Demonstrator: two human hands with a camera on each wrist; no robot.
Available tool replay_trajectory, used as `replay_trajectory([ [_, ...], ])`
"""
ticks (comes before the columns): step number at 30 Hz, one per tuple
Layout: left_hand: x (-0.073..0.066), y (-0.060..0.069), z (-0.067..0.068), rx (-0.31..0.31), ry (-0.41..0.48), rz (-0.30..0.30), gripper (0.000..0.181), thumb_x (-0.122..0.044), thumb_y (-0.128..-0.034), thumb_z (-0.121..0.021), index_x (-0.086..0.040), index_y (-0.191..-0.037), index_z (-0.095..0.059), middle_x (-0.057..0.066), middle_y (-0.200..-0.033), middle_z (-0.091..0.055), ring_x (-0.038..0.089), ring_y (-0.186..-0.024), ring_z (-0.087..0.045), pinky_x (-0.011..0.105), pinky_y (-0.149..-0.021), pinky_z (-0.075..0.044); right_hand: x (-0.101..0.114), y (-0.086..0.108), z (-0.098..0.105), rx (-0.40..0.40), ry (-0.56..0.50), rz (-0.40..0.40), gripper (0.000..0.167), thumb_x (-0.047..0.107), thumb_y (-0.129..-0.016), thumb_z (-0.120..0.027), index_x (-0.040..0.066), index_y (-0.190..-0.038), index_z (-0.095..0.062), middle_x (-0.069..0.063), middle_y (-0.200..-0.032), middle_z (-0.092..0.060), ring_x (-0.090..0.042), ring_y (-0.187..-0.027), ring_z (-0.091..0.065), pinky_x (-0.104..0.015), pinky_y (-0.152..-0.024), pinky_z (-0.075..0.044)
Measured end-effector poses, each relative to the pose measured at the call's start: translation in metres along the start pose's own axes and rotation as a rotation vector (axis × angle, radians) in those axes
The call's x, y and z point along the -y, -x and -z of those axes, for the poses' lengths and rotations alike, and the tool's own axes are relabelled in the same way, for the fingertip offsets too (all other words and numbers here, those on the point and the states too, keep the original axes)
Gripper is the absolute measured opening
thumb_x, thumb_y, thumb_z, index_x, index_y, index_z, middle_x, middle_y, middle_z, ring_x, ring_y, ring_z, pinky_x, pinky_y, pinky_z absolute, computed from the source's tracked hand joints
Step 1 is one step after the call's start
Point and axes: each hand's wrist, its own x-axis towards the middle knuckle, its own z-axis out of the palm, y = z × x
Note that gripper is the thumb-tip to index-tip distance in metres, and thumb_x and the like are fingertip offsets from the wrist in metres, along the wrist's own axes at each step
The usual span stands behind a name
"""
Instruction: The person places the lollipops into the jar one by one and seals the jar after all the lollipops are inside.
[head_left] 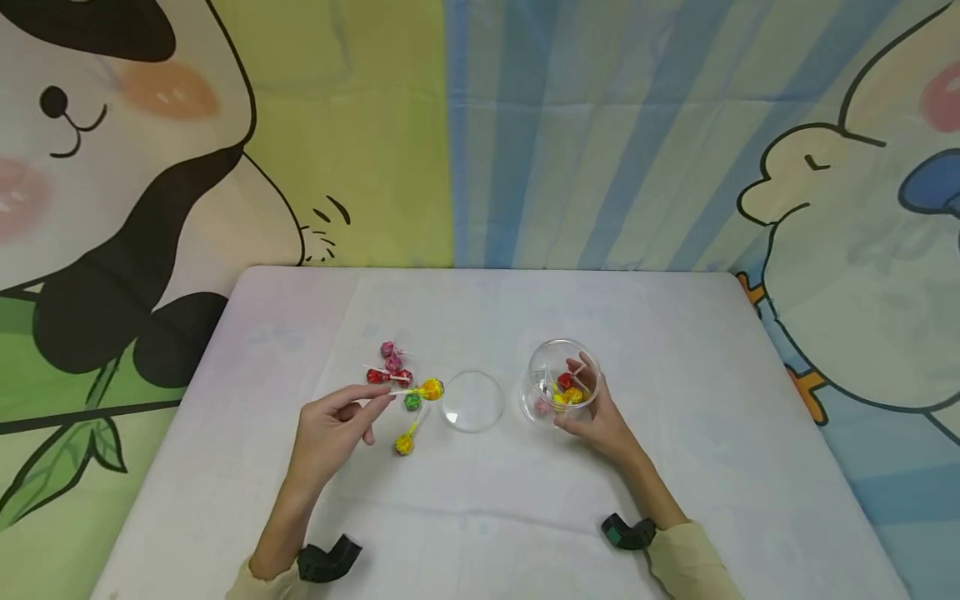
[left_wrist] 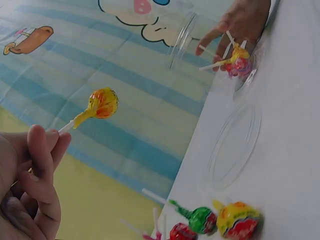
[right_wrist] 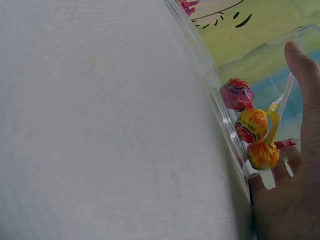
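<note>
My left hand [head_left: 333, 429] pinches a yellow lollipop [head_left: 431, 389] by its white stick, raised above the table; in the left wrist view the wrapped candy head points away from the fingertips. My right hand [head_left: 600, 421] grips a clear plastic jar [head_left: 536, 379] from its right side, fingers round the wall. Inside the jar lie several lollipops, among them a yellow one [right_wrist: 251, 125], an orange-yellow one [right_wrist: 263, 155] and a pink-purple one [right_wrist: 237, 94]. Between the hands, a clear round lid [head_left: 472, 402] rests flat on the table.
Left of the lid lie loose lollipops: a green one [head_left: 412, 402], a yellow one [head_left: 404, 443], red ones [head_left: 377, 377] and pink ones [head_left: 387, 349]. They are on a white-covered table [head_left: 480, 533], with a cartoon-print cloth [head_left: 585, 133] hanging behind it.
</note>
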Motion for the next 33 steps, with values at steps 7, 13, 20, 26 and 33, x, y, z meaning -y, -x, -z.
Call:
replay_trajectory([
  [7,-0.002,-0.005,-0.027,0.137,0.188,0.064,0.019,-0.014,-0.0865,-0.073,-0.005,-0.103,-0.072,-0.007,-0.066,-0.068,0.014,-0.044,-0.051,0.025,-0.039,-0.036,0.001,-0.002,-0.001,0.006,-0.007,0.010,0.104,0.005,-0.077,-0.077,0.021,-0.155,-0.011,-0.013,-0.157,-0.027,-0.036,-0.145,-0.026,-0.058,-0.117,-0.015],
  [13,-0.007,-0.007,-0.037,0.203,0.278,0.074,0.021,-0.013,-0.0903,-0.068,0.000,-0.106,-0.070,-0.010,-0.088,-0.074,0.012,-0.042,-0.051,0.024,-0.040,-0.040,0.002,0.001,0.001,-0.004,0.020,-0.004,0.104,0.009,-0.077,-0.078,0.022,-0.155,-0.011,-0.012,-0.158,-0.027,-0.035,-0.145,-0.026,-0.059,-0.116,-0.016],
  [20,-0.014,-0.013,-0.040,0.219,0.266,0.027,0.021,-0.013,-0.0897,-0.069,0.000,-0.106,-0.071,0.005,-0.092,-0.076,0.022,-0.044,-0.053,0.027,-0.041,-0.044,0.002,0.003,0.002,-0.001,0.031,-0.013,0.104,0.005,-0.076,-0.077,0.019,-0.155,-0.011,-0.015,-0.157,-0.027,-0.037,-0.145,-0.027,-0.058,-0.115,-0.017],
  [26,-0.025,-0.028,-0.056,0.304,0.268,-0.048,0.023,-0.014,-0.0890,-0.070,0.002,-0.106,-0.072,0.018,-0.094,-0.075,0.013,-0.045,-0.052,0.022,-0.045,-0.045,0.020,0.003,0.001,0.008,0.023,0.000,0.103,0.002,-0.076,-0.076,0.009,-0.154,-0.010,-0.025,-0.154,-0.027,-0.044,-0.142,-0.026,-0.062,-0.114,-0.018],
  [33,-0.047,-0.047,-0.091,0.420,0.206,-0.056,0.023,-0.025,-0.0884,-0.071,-0.009,-0.105,-0.074,0.010,-0.078,-0.074,0.024,-0.048,-0.056,0.021,-0.045,-0.037,-0.001,0.001,0.000,-0.003,0.026,0.009,0.104,0.009,-0.077,-0.078,0.016,-0.155,-0.010,-0.016,-0.156,-0.029,-0.038,-0.144,-0.027,-0.062,-0.114,-0.019],
])
